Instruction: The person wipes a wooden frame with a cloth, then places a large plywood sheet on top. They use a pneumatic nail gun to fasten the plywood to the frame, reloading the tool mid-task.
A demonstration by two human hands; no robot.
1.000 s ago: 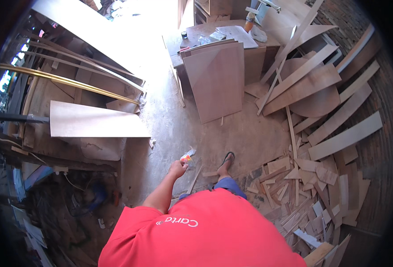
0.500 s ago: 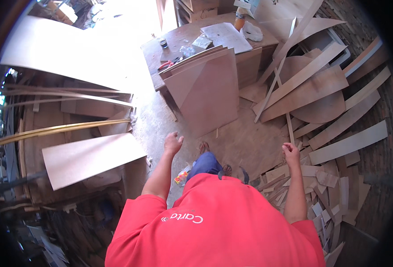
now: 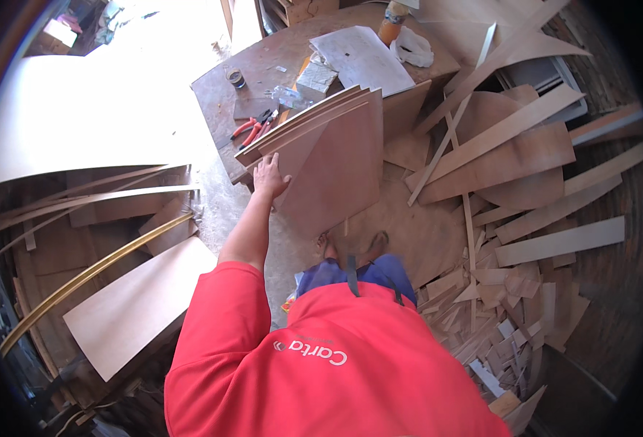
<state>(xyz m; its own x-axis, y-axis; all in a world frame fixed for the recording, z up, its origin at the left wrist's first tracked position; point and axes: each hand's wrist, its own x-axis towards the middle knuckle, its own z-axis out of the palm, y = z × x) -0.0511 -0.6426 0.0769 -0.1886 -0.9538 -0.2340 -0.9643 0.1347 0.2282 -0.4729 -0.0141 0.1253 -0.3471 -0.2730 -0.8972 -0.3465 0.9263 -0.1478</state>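
Note:
Several thin plywood panels [image 3: 336, 156] lean as a stack against the front of a work table [image 3: 212, 87]. My left hand [image 3: 268, 177] reaches forward to the left edge of the front panel and appears to rest on it. Its fingers are stretched out with the thumb apart, and nothing is gripped. Just beyond the panels' upper left corner, red-handled pliers [image 3: 247, 131] lie on the table. My right hand and forearm are out of view.
On the table are a small dark jar [image 3: 235, 79], a wrapped grey block [image 3: 316, 79], a white sheet [image 3: 361, 58], an orange bottle [image 3: 392, 25] and a white plastic bag [image 3: 413, 48]. Wood strips and offcuts [image 3: 514, 291] are heaped on the right. A pale board [image 3: 143, 309] lies at left.
My left hand has moved forward to the front panel's edge. My right hand has dropped out of view. I am closer to the table, with both feet now showing.

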